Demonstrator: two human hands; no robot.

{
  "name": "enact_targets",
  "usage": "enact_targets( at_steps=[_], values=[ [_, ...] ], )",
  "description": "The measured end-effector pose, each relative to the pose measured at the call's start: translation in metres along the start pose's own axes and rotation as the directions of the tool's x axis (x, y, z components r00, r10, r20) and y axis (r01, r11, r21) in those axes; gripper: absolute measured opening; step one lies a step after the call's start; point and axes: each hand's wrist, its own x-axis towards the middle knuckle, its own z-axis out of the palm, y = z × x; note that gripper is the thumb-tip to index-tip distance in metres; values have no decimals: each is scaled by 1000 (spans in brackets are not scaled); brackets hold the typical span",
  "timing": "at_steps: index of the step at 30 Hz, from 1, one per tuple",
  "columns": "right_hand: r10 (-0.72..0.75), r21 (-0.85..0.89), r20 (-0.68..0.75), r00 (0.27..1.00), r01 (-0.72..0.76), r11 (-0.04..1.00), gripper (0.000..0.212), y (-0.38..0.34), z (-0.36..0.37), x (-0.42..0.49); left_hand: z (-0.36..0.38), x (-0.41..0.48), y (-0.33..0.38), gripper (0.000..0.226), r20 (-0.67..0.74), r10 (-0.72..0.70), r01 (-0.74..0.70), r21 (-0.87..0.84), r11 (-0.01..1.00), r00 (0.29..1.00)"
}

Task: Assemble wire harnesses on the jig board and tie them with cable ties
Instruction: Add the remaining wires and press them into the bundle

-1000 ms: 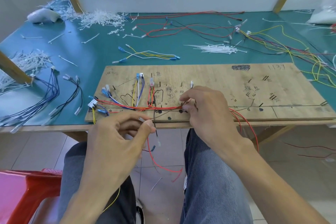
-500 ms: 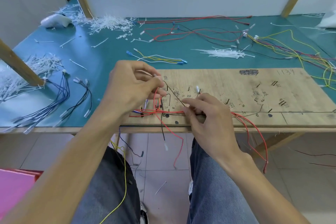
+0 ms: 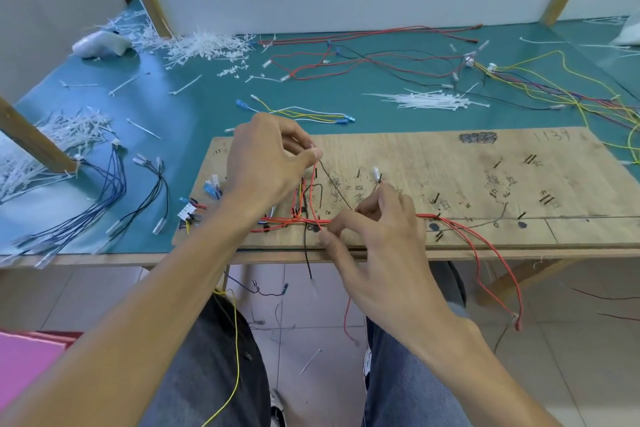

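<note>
A plywood jig board [image 3: 450,177] lies on the green table, with a red wire bundle [image 3: 287,219] running along its front edge between short black pegs. My left hand [image 3: 266,166] hovers over the board's left part and pinches the white-tipped ends of a red and a black wire [image 3: 332,184] between thumb and fingers. My right hand [image 3: 374,236] is at the front edge, thumb and forefinger pinching the same wires where they meet the bundle. Red wires [image 3: 495,260] droop off the board's front to the right.
A pile of white cable ties [image 3: 429,101] lies behind the board, and more ties [image 3: 204,45] at the back left. Blue and black wires [image 3: 110,198] lie at the left, a yellow-white harness [image 3: 304,113] behind the board, tangled wires [image 3: 519,80] at the back right. A wooden post [image 3: 31,139] stands left.
My left hand rose from below the table edge up over the board, drawing the wire ends with it. My right hand stayed at the front edge on the bundle.
</note>
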Motion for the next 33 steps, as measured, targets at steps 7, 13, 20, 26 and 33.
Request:
enact_targets(
  at_steps=[7, 13, 20, 26, 33],
  values=[
    [87, -73, -21, 996, -88, 993, 30, -13, 6, 3, 4, 0, -2, 19, 45, -58, 55, 77, 996, 997],
    [127, -51, 24, 992, -125, 991, 14, -14, 2, 6, -2, 2, -3, 18, 76, -71, 59, 156, 986, 995],
    [63, 46, 148, 987, -70, 997, 11, -2, -19, 2, -15, 8, -4, 16, 275, 36, -122, 301, 946, 961],
    [22, 79, 190, 981, -37, 996, 11, 4, -26, 3, -19, 0, 0, 13, 333, 258, -392, 442, 807, 907],
    [11, 96, 188, 982, -29, 995, 12, 9, -30, 1, -4, -12, -2, 9, 308, 339, -455, 499, 737, 889]
  ],
)
